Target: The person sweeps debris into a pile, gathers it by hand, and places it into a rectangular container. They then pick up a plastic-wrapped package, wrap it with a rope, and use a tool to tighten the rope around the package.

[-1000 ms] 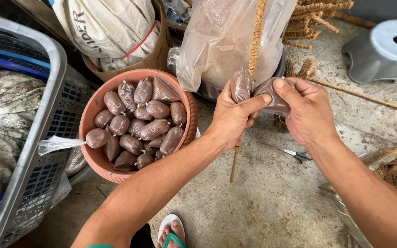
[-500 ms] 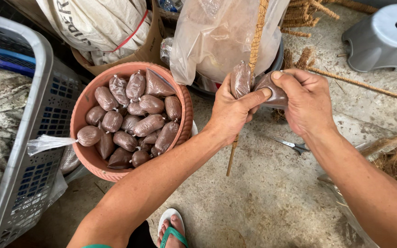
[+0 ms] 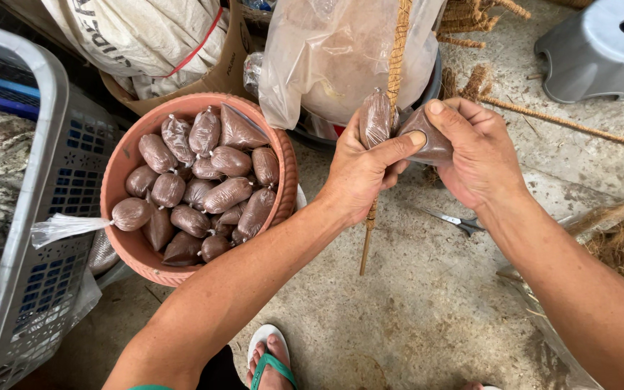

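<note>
Pinching two brown-filled plastic pouches against a coir-wrapped stick: left hand grip & right hand grip both clamped tight. Approx. 20 pouches wait in terracotta bowl; scissors on floor.

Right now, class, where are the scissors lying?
In the head view, the scissors lie on the concrete floor right of centre, just below the right hand and to the right of the thin stick held upright.
</note>
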